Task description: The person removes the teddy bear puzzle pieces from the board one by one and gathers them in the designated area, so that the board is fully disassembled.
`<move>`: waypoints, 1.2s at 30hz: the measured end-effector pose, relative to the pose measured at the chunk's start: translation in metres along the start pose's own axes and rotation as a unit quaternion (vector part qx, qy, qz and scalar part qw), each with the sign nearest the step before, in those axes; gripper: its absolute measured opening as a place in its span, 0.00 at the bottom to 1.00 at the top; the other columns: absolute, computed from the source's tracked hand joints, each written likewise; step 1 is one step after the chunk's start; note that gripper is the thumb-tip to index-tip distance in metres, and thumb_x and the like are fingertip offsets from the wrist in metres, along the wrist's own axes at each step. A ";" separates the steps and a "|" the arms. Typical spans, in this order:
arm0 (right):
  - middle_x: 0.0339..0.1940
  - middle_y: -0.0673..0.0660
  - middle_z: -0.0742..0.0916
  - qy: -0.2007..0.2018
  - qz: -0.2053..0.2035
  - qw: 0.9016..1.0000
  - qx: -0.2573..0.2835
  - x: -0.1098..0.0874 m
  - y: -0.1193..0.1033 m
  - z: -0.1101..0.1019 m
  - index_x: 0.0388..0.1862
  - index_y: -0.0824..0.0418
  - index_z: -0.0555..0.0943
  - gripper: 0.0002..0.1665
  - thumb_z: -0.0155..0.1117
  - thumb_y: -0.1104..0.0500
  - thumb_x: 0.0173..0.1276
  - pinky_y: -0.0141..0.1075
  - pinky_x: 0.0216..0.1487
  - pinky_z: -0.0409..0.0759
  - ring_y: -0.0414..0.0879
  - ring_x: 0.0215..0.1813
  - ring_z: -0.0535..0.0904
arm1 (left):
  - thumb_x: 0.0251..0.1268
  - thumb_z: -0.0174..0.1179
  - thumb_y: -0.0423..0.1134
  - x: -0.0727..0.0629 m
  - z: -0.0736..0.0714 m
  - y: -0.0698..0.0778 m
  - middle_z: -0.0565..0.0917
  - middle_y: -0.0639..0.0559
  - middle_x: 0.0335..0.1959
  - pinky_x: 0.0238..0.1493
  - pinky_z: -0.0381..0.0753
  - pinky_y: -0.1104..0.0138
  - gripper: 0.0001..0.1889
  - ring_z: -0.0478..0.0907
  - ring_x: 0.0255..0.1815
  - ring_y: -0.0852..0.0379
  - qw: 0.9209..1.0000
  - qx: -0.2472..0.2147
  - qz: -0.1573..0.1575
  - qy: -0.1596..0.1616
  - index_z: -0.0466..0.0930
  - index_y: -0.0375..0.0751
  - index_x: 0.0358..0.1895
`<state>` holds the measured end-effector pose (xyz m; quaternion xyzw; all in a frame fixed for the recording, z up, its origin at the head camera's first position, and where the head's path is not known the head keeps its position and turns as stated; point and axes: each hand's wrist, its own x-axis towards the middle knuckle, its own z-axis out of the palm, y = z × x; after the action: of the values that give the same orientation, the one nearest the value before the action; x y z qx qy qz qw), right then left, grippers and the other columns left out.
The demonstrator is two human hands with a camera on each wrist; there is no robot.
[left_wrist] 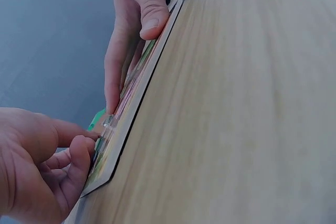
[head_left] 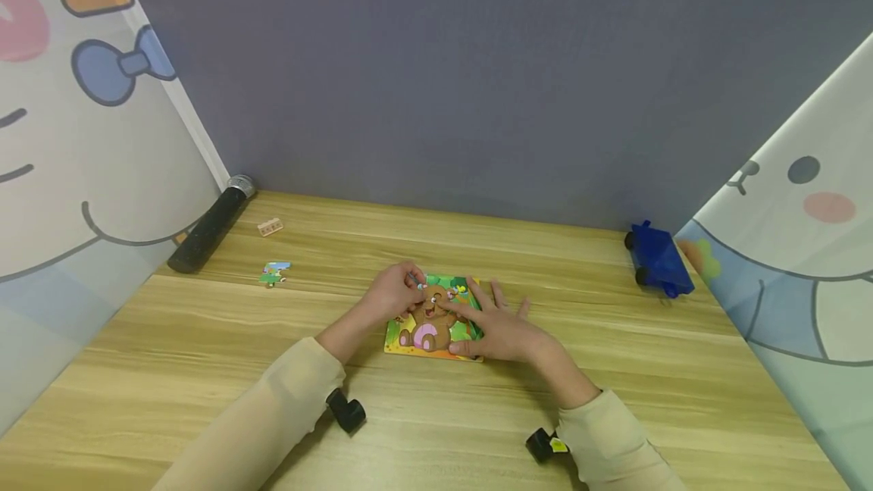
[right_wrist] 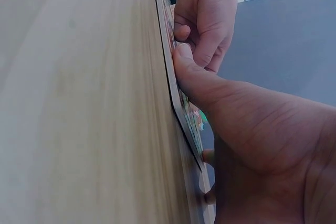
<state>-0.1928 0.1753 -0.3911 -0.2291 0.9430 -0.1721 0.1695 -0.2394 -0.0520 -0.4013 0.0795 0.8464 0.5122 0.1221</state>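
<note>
A bear jigsaw puzzle [head_left: 431,333] lies flat in its board on the table, with a brown bear on a green and yellow ground. At its upper left, my left hand [head_left: 395,292] pinches a puzzle piece [left_wrist: 96,120] between thumb and index finger; the fingers mostly hide the piece. My right hand [head_left: 503,330] spreads over the puzzle's right side, fingers extended and touching the picture. Its thumb rests near the lower right edge, as the right wrist view also shows with the board [right_wrist: 174,90] edge-on.
Toward the left lie a loose puzzle piece [head_left: 274,273], a small pink block [head_left: 270,226] and a black microphone [head_left: 213,226]. A blue toy cart [head_left: 658,259] stands at the back right. A grey panel [head_left: 436,82] rises behind the wooden table [head_left: 436,415].
</note>
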 end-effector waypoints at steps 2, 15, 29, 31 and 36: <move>0.84 0.56 0.41 0.000 -0.001 1.000 -0.002 0.000 0.000 0.000 0.80 0.28 0.59 0.44 0.61 0.29 0.67 0.83 0.57 0.27 0.70 0.79 0.28 | 0.70 0.63 0.29 -0.001 0.000 0.001 0.75 0.46 0.28 0.19 0.77 0.69 0.04 0.74 0.20 0.57 1.000 -0.007 -0.006 0.002 0.77 0.36 0.42; 0.84 0.57 0.41 -0.003 0.001 1.000 -0.006 0.001 0.000 0.001 0.80 0.28 0.59 0.44 0.60 0.28 0.67 0.83 0.57 0.27 0.70 0.79 0.28 | 0.69 0.63 0.28 0.001 -0.007 -0.006 0.80 0.43 0.30 0.22 0.79 0.70 0.04 0.77 0.20 0.58 0.994 -0.106 -0.022 -0.002 0.80 0.31 0.42; 0.84 0.58 0.43 0.016 0.000 1.000 0.014 0.002 -0.002 0.001 0.84 0.42 0.50 0.55 0.65 0.31 0.66 0.84 0.57 0.27 0.70 0.80 0.29 | 0.73 0.59 0.29 -0.005 -0.035 -0.011 0.80 0.39 0.40 0.27 0.78 0.72 0.11 0.77 0.28 0.57 0.980 -0.197 -0.005 0.009 0.76 0.25 0.52; 0.84 0.60 0.44 0.025 0.001 1.000 0.014 0.002 -0.001 0.001 0.84 0.45 0.50 0.56 0.64 0.31 0.66 0.84 0.57 0.30 0.70 0.80 0.31 | 0.73 0.59 0.29 -0.007 -0.040 -0.013 0.80 0.38 0.41 0.28 0.79 0.72 0.11 0.77 0.28 0.56 0.980 -0.197 -0.005 0.006 0.76 0.24 0.52; 0.84 0.61 0.47 0.048 0.016 0.999 -0.002 -0.001 0.003 -0.004 0.85 0.51 0.48 0.60 0.64 0.30 0.65 0.84 0.58 0.35 0.72 0.79 0.35 | 0.73 0.60 0.30 -0.008 -0.049 -0.019 0.80 0.40 0.39 0.31 0.81 0.70 0.11 0.77 0.29 0.56 0.983 -0.186 -0.003 -0.001 0.77 0.24 0.51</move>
<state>-0.1948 0.1795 -0.3883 -0.2055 0.9540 -0.1785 0.1260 -0.2458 -0.1042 -0.3954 0.0536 0.7366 0.6602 0.1367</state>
